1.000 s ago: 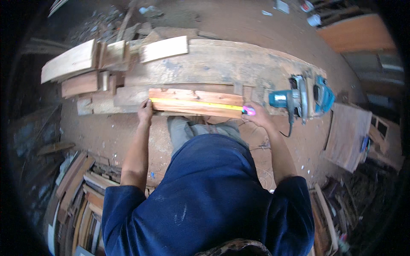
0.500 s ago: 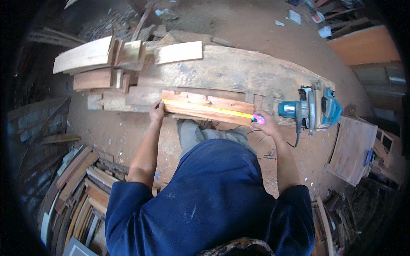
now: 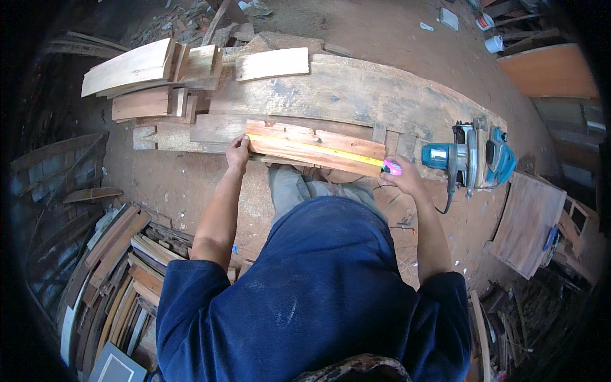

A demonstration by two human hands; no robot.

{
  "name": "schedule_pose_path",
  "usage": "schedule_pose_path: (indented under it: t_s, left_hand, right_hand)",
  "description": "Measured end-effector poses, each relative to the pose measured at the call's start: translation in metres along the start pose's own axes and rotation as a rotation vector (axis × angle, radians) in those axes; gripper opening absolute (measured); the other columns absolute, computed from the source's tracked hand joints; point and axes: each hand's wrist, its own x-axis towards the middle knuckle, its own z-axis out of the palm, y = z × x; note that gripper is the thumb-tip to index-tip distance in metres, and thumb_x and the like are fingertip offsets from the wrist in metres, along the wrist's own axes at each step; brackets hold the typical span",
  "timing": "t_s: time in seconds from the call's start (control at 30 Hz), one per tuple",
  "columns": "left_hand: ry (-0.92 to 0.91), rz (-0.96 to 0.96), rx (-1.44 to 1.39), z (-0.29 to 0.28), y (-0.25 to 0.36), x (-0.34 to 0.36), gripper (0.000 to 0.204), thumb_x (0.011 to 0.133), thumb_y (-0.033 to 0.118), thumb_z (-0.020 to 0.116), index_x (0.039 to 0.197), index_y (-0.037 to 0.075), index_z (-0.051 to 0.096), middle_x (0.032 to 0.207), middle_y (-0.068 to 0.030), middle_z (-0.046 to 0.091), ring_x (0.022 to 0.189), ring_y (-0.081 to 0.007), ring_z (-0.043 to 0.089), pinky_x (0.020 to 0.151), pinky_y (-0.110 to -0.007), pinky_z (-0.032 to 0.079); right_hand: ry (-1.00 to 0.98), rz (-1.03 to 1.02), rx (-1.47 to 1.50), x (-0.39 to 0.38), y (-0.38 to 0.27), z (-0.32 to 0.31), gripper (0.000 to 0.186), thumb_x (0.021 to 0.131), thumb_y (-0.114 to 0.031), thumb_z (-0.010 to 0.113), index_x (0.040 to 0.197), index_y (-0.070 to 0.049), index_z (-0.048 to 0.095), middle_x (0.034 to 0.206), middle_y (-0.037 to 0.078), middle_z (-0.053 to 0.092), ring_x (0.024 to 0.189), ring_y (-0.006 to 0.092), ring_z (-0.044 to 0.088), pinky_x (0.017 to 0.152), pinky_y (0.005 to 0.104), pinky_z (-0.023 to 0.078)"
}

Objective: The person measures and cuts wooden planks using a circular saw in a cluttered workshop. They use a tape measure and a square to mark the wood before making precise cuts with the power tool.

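Left hand (image 3: 237,151) pinching tape end at plank's (image 3: 316,148) 9 o'clock edge. Right hand (image 3: 402,179) clenched round pink tape measure (image 3: 393,168) at plank's 3 o'clock end, yellow tape (image 3: 312,148) stretched along it. Plank lying flat on tabletop (image 3: 356,95). Teal saw (image 3: 474,158) just beside, 3 o'clock. Board stack (image 3: 149,76) at 10 o'clock.

Both bare forearms reach forward and apart from blue sleeves, the left hand (image 3: 238,153) with fingers curled and thumb pressed down at its far end, the right hand (image 3: 402,180) closed in a loose fist, wrist bent slightly inward.
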Motion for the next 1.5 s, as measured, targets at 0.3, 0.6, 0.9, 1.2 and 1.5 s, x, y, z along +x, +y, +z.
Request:
schedule_pose_path:
  t_s: [0.3, 0.6, 0.9, 1.2, 1.5]
  left_hand:
    - [0.034, 0.058, 0.04, 0.007, -0.01, 0.002, 0.038, 0.098, 0.031, 0.064, 0.122, 0.001, 0.071, 0.116, -0.0135, 0.073, 0.105, -0.0205, 0.066, 0.095, -0.033, 0.05]
    - [0.081, 0.012, 0.071, 0.005, -0.004, -0.01, 0.037, 0.1, 0.03, 0.061, 0.123, 0.002, 0.071, 0.112, -0.014, 0.073, 0.101, -0.0213, 0.067, 0.089, -0.034, 0.052]
    - [0.222, 0.227, 0.116, 0.007, -0.001, -0.015, 0.036, 0.098, 0.028, 0.061, 0.119, -0.001, 0.07, 0.106, -0.0188, 0.071, 0.093, -0.0269, 0.067, 0.087, -0.039, 0.052]
    - [0.357, 0.542, 0.109, 0.065, 0.042, -0.063, 0.027, 0.1, 0.02, 0.053, 0.11, -0.006, 0.05, 0.1, -0.0222, 0.059, 0.097, -0.0347, 0.058, 0.087, -0.046, 0.047]
    - [-0.224, 0.809, 0.492, 0.093, 0.06, -0.123, 0.039, 0.095, 0.026, 0.063, 0.122, 0.001, 0.054, 0.111, -0.018, 0.062, 0.109, -0.0343, 0.057, 0.097, -0.048, 0.043]
  right_hand:
    - [-0.082, -0.047, -0.126, 0.003, 0.005, -0.005, 0.052, 0.086, -0.032, 0.077, 0.13, -0.009, 0.063, 0.125, 0.019, 0.066, 0.121, 0.0341, 0.061, 0.102, 0.0422, 0.049]
    - [-0.225, 0.036, -0.144, 0.005, -0.015, 0.0, 0.048, 0.09, -0.031, 0.069, 0.133, -0.012, 0.063, 0.124, 0.02, 0.065, 0.119, 0.0361, 0.06, 0.103, 0.0413, 0.047]
    - [-0.193, -0.025, -0.087, 0.002, -0.028, -0.005, 0.045, 0.091, -0.032, 0.07, 0.131, -0.012, 0.065, 0.121, 0.02, 0.065, 0.117, 0.0351, 0.061, 0.101, 0.0406, 0.048]
    - [-0.158, -0.022, -0.046, 0.003, -0.021, -0.005, 0.046, 0.09, -0.031, 0.074, 0.131, -0.012, 0.066, 0.112, 0.016, 0.064, 0.113, 0.0316, 0.062, 0.1, 0.0378, 0.048]
    - [-0.002, 0.048, 0.193, 0.007, -0.022, 0.001, 0.047, 0.09, -0.031, 0.072, 0.131, -0.007, 0.065, 0.122, 0.019, 0.068, 0.112, 0.0312, 0.066, 0.097, 0.0386, 0.05]
